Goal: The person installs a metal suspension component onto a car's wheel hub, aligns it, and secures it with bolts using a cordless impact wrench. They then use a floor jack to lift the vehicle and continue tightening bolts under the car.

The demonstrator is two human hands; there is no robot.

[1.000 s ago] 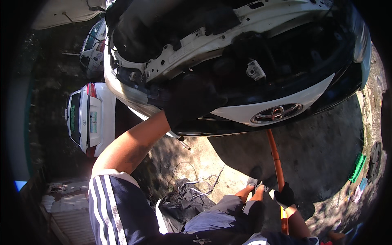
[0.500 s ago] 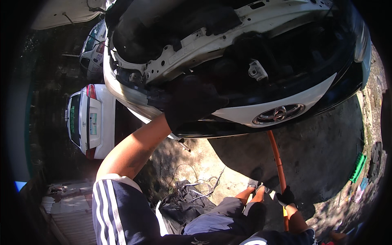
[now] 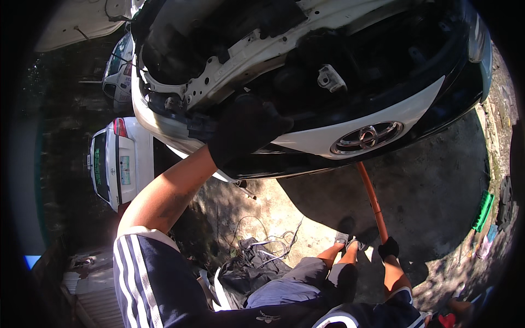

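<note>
The right hand (image 3: 389, 249), gloved, has its fingers closed around the lower part of the orange pole (image 3: 371, 199). The pole slants over the concrete floor (image 3: 437, 164) and passes beneath the car's front bumper (image 3: 404, 112). The left hand (image 3: 245, 130), in a black glove, is at the bumper's upper edge; its finger opening cannot be determined. A green object (image 3: 483, 211) lies near the floor's right edge.

The concrete ground (image 3: 432, 177) bears a crumpled black heap (image 3: 249, 276) and, far right, a green object (image 3: 483, 211).
</note>
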